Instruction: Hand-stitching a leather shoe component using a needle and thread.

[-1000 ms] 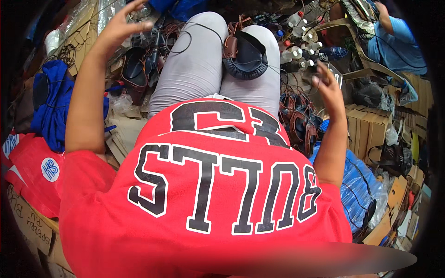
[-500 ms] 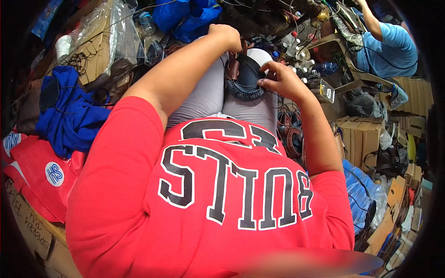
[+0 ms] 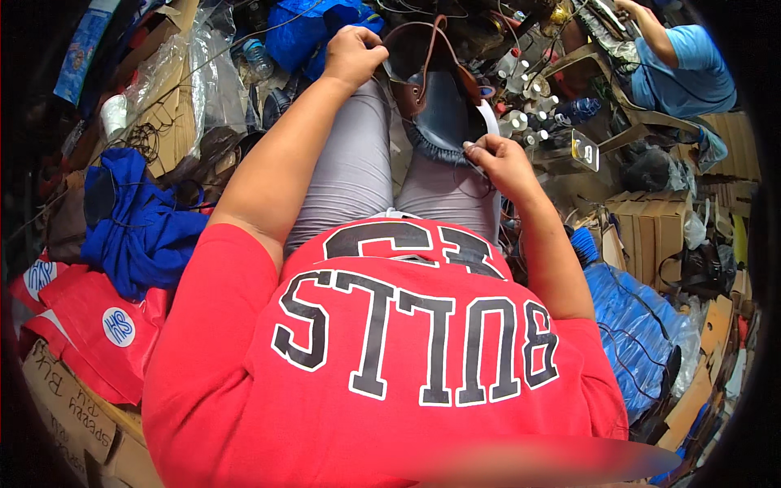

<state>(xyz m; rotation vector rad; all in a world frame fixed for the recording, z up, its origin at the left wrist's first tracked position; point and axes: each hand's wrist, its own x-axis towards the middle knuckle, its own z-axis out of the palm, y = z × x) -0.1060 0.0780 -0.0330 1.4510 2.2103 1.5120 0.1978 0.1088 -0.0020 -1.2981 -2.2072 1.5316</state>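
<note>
A dark leather shoe upper rests over my right thigh, its inside facing up and its near rim gathered in tight puckers. Brown leather with eyelets and a brown lace loop stand at its far end. My right hand pinches at the puckered rim on the right side; a thin dark thread curves below those fingers. Beyond the left side of the shoe upper, my left hand is raised, thumb and fingers closed together. Whatever it pinches is too fine to make out, though a thin line seems to run near it.
Several bottles stand right of my knees, near a wooden frame. Beyond it is another person in a blue shirt. Blue cloth and red bags lie at left. Cardboard and blue plastic fill the right.
My left hand has moved left and away from the shoe upper. My right hand has shifted down to the puckered rim and closed. The brown far end of the upper now shows openly.
</note>
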